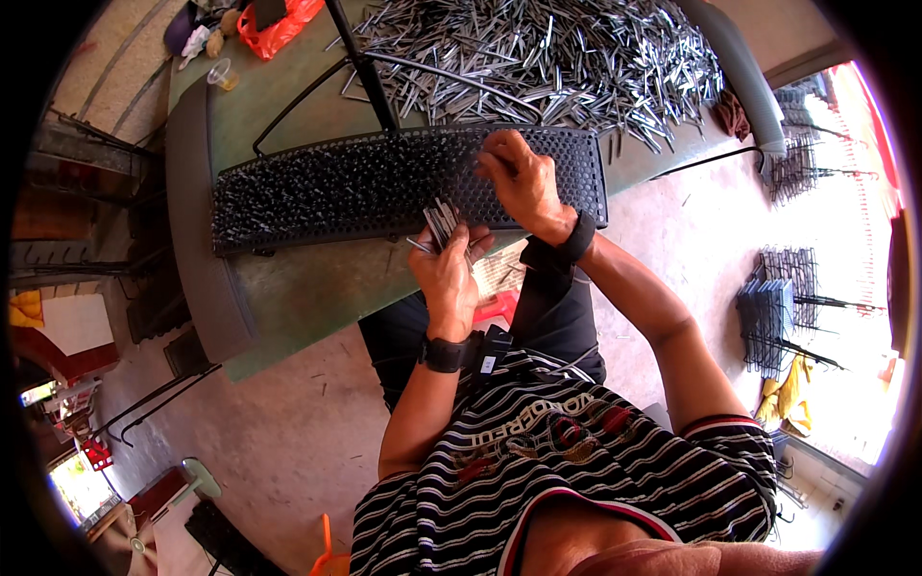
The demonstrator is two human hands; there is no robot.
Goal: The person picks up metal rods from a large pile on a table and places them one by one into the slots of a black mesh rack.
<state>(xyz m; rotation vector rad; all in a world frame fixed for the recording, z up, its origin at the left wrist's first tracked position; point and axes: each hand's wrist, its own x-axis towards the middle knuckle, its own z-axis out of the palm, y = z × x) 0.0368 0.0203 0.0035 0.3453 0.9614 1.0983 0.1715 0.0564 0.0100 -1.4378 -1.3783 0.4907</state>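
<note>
A long black perforated tray (576,163) with rows of round holes lies across the green table before me. Many holes at its left and middle hold thin metallic pieces; bare holes show at the right end. My left hand (448,274) is closed around a small bundle of thin metal rods (443,223) at the tray's near edge. Above the right part of the tray, my right hand (523,182) has its fingers pinched together. Whatever sits between those fingertips is too small to make out.
A large heap of loose metal rods (538,58) covers the table's far side. A black metal frame (370,82) rises behind the tray. Grey padded edges (197,221) flank the table. A plastic cup (223,75) and red bag (274,34) stand far left. Wire racks (768,312) are at right.
</note>
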